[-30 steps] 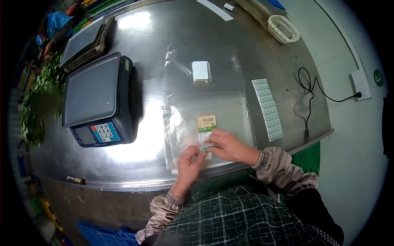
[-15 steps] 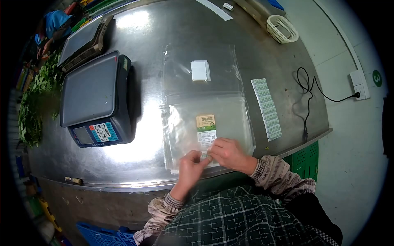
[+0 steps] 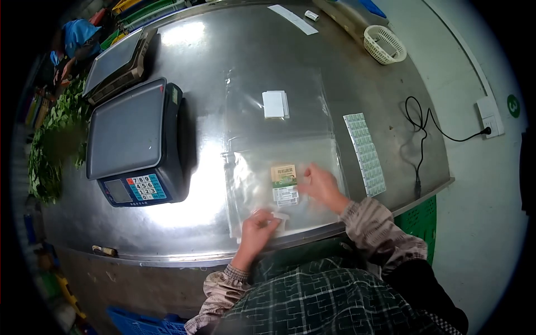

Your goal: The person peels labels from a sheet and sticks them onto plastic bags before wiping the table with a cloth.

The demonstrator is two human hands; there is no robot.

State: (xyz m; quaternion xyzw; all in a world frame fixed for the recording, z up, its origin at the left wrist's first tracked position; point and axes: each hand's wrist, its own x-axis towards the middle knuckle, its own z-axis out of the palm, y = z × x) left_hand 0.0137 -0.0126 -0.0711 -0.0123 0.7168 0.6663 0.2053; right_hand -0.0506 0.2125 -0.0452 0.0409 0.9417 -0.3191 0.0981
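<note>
My left hand (image 3: pixel 257 230) is closed in a pinch on a small whitish slip (image 3: pixel 281 221) at the near edge of the stacked clear plastic bags (image 3: pixel 245 184). A tan, green and white printed label (image 3: pixel 285 187) lies on the top bag, just beyond this hand. Right of the label, my right hand (image 3: pixel 325 187) hovers over the bags, its fingers bent and smeared by motion; whether they hold anything cannot be made out. Farther up lies a small stack of white cards (image 3: pixel 274 105). A sheet of small green stickers (image 3: pixel 365 153) rests to the right of the bags.
A digital scale (image 3: pixel 127 131) stands at the left, a second scale (image 3: pixel 114 60) behind it. Leafy greens (image 3: pixel 58 131) pile up beyond them. A white basket (image 3: pixel 385 44) sits at the far right, with a black cable (image 3: pixel 421 134) nearer. A brush-like tool (image 3: pixel 104 250) lies near the front edge.
My hands were together at the label's lower end; now they are apart. The right hand has moved up and to the right, while the left stays low with the whitish slip showing.
</note>
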